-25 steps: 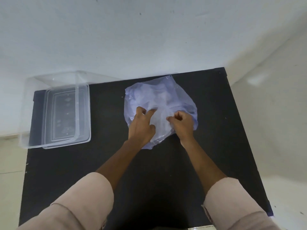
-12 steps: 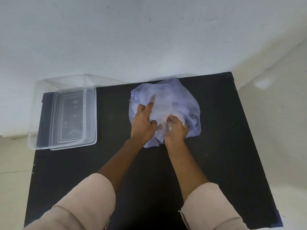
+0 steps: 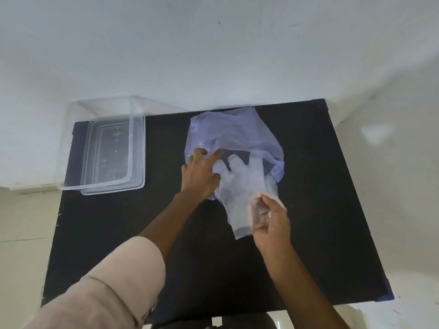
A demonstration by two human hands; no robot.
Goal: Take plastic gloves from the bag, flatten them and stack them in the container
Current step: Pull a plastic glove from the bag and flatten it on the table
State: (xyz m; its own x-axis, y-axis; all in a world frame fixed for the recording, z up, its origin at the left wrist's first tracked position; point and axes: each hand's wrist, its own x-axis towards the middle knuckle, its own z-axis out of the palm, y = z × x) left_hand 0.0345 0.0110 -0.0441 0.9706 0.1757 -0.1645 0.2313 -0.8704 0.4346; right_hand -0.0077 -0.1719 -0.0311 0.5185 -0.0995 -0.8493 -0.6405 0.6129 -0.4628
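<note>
A thin bluish plastic bag lies at the back middle of the black table. My left hand presses on the bag's near left edge, fingers spread, pinning it down. My right hand pinches the cuff of a translucent plastic glove, which hangs out of the bag toward me with its fingers still at the bag's mouth. The clear rectangular container stands at the table's back left; nothing shows inside it.
A white wall runs behind the table. The table's right edge and near edge border a pale floor. The container overhangs the table's left side slightly. A dark round object shows below the near edge.
My right hand has come out of the bag and drawn back toward me, pulling a glove out with it. My left hand stays on the bag.
</note>
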